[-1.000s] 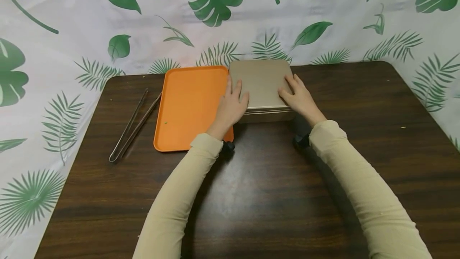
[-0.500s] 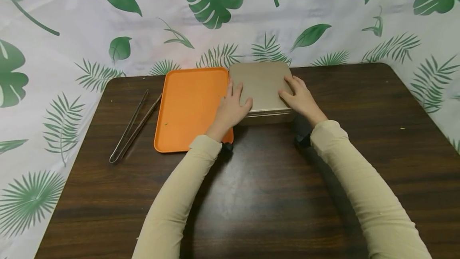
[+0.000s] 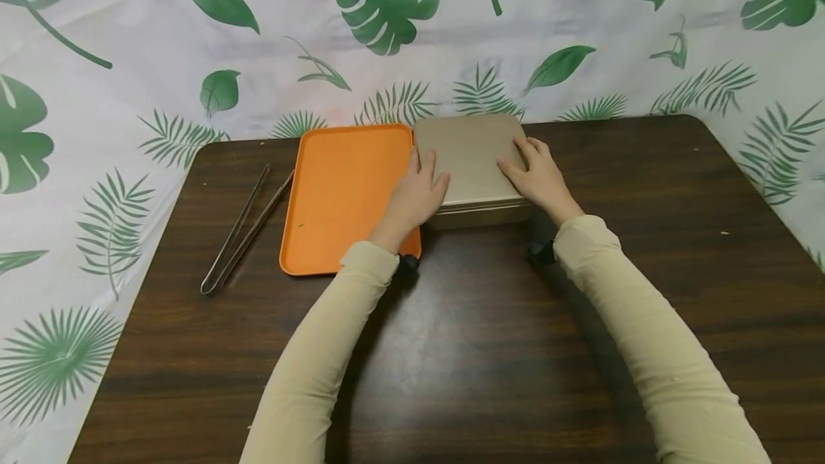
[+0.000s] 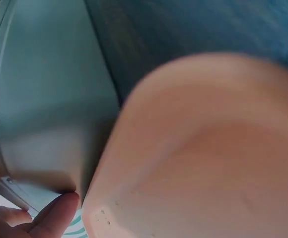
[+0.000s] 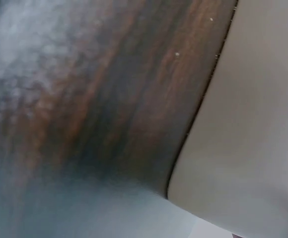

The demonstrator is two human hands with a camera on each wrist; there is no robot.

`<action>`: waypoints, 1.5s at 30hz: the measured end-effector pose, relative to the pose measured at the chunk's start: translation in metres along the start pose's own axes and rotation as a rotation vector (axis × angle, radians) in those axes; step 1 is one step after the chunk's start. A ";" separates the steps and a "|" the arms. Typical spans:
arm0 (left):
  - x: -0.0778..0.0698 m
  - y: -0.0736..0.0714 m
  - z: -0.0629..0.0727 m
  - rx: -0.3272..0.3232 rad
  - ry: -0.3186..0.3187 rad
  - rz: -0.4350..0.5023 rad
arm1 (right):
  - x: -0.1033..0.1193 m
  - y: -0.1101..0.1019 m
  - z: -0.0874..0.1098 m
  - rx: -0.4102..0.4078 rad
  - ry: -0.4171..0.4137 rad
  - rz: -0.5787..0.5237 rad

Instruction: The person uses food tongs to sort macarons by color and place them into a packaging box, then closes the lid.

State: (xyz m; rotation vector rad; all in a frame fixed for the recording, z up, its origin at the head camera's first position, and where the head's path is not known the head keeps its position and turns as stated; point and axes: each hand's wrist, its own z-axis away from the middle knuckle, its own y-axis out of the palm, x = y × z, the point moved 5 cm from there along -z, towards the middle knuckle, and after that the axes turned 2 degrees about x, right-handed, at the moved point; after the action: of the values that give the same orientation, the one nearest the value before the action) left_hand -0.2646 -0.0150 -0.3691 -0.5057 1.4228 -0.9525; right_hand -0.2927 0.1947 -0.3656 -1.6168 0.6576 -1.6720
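A tan, metallic-looking square box [image 3: 473,156] with rounded corners and several rim lines below its flat top stands at the back of the table. My left hand [image 3: 415,195] rests at its left edge, thumb on the top and fingers spread. At the opposite edge, my right hand [image 3: 538,177] lies with thumb and forefinger on the top; its other fingers are partly hidden. In the left wrist view, fingertips [image 4: 59,213] touch the box's side wall [image 4: 49,99]. The right wrist view shows the box's side [image 5: 248,114] against the tabletop, without the hand.
An orange tray [image 3: 348,192] sits beside the box on the left, under my left forearm, with a small green scrap on it. Metal tongs [image 3: 241,235] lie left of the tray. Behind the dark wood table [image 3: 451,349] hangs a leaf-patterned cloth [image 3: 283,34].
The whole scene has shifted slightly down in the head view. My left thumb moves slightly on the box; otherwise both hands stay in place on it.
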 end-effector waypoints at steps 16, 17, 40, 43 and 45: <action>0.001 0.013 0.000 0.006 0.025 -0.105 | -0.004 0.009 0.002 0.047 -0.034 0.139; 0.001 0.013 0.000 0.007 0.028 -0.107 | -0.004 0.008 0.002 0.043 -0.035 0.138; 0.001 0.007 -0.001 -0.001 -0.008 -0.052 | -0.002 0.007 -0.002 0.178 0.011 0.277; 0.002 0.007 -0.002 0.010 -0.016 -0.044 | -0.001 0.006 -0.003 0.185 0.022 0.306; 0.002 0.006 -0.002 0.017 -0.020 -0.046 | 0.000 0.006 -0.003 0.187 0.025 0.307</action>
State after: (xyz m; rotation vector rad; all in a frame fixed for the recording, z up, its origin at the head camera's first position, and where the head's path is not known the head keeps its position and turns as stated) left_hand -0.2655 -0.0123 -0.3755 -0.5362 1.3889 -0.9930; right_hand -0.2944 0.1908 -0.3706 -1.2932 0.7007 -1.4830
